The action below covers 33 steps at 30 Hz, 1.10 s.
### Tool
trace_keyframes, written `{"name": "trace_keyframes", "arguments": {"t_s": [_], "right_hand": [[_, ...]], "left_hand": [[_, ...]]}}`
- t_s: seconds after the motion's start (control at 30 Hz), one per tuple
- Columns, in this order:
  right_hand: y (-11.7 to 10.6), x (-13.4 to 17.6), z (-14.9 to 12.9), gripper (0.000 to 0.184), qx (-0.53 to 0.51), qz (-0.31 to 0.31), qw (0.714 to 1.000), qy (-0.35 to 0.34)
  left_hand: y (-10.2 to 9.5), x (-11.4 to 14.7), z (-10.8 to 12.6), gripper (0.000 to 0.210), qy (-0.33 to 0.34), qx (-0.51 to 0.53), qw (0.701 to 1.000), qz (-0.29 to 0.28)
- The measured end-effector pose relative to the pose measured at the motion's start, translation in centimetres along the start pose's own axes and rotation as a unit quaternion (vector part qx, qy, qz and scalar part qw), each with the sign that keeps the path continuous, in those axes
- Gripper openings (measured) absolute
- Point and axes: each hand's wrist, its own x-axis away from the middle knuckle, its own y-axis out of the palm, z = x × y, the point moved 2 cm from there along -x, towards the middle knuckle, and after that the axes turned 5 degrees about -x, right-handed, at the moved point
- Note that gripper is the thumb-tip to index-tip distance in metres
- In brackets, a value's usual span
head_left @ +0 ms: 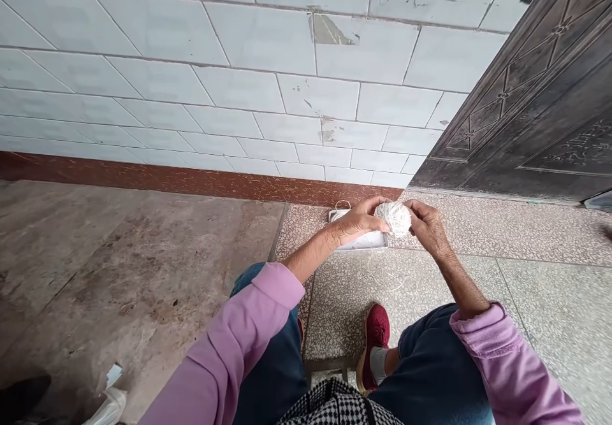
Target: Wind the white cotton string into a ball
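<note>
Ball of white cord [396, 220], head view, held before me above a white tray [364, 243]. My left hand [357, 223] clasps it between thumb and fingers; my right hand [428, 229] meets its right edge, though I cannot tell whether that grip pinches a strand. Winding appears in hand; the next move calls for steady left support and light tension.

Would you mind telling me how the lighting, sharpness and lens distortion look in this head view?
Head view: soft, diffuse light; the white yarn ball is bright, with its finest strands hard to separate; the tiled wall looks stretched toward the upper left; the speckled floor smears near the right edge.
</note>
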Motion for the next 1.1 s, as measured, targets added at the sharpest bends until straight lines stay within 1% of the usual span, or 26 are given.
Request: {"name": "trace_keyframes", "arguments": {"t_s": [0.07,0.13,0.23,0.3,0.37,0.43,0.5,0.53,0.6,0.67,0.7,0.73,0.8,0.9,1.0,1.1], "right_hand": [[0.0,-0.1,0.4,0.035,0.018,0.003,1.000,-0.001],[0.2,0.0,0.6,0.039,0.039,-0.008,0.999,-0.005],[1.1,0.7,0.3,0.040,0.079,-0.057,0.995,-0.022],[1.9,1.4,-0.3,0.038,0.101,-0.103,0.989,-0.033],[2.4,2.1,-1.1,0.036,0.105,-0.146,0.983,-0.034],[2.3,2.5,-1.7,0.037,0.088,-0.162,0.982,-0.031],[1.4,2.5,-2.1,0.040,0.069,-0.134,0.988,-0.035],[0.7,2.3,-2.1,0.042,0.065,-0.108,0.991,-0.040],[-0.6,1.8,-1.8,0.047,0.069,-0.052,0.995,-0.050],[-1.5,1.3,-1.2,0.052,0.070,-0.020,0.996,-0.050],[-1.7,1.1,-0.9,0.053,0.062,-0.014,0.997,-0.046],[-1.7,1.0,-0.6,0.052,0.050,-0.012,0.998,-0.039],[-1.4,0.7,-0.2,0.049,0.021,-0.009,0.999,-0.022],[-0.6,0.4,0.2,0.045,0.006,-0.002,1.000,-0.008],[0.1,0.2,0.3,0.050,0.016,-0.024,1.000,-0.008],[0.7,0.3,0.3,0.049,0.024,-0.064,0.998,-0.003]], "left_hand": [[0.0,-0.2,-0.2,0.063,0.007,0.011,0.999,0.031],[-0.2,-0.6,-0.4,0.066,0.027,0.024,0.997,0.070],[-1.1,-1.4,-0.5,0.068,0.066,0.024,0.987,0.143],[-2.1,-1.9,-0.5,0.069,0.090,-0.032,0.974,0.207],[-3.0,-2.2,-0.4,0.069,0.115,-0.127,0.951,0.259],[-3.6,-2.1,-0.5,0.066,0.131,-0.224,0.925,0.277],[-3.6,-1.7,-0.7,0.060,0.125,-0.301,0.912,0.251],[-3.5,-1.5,-0.8,0.057,0.111,-0.329,0.911,0.224],[-2.8,-0.9,-1.2,0.055,0.064,-0.349,0.924,0.139],[-1.8,-0.5,-1.4,0.058,0.017,-0.303,0.952,0.042],[-1.4,-0.4,-1.5,0.059,0.001,-0.258,0.966,0.003],[-1.0,-0.3,-1.5,0.061,-0.007,-0.206,0.978,-0.023],[-0.5,-0.5,-1.3,0.064,0.000,-0.100,0.994,-0.035],[-0.5,-1.1,-1.0,0.061,0.019,0.006,1.000,-0.019],[-0.8,-1.5,-0.6,0.052,0.040,0.053,0.998,0.011],[-1.3,-1.7,-0.2,0.052,0.066,0.074,0.993,0.059]]}}
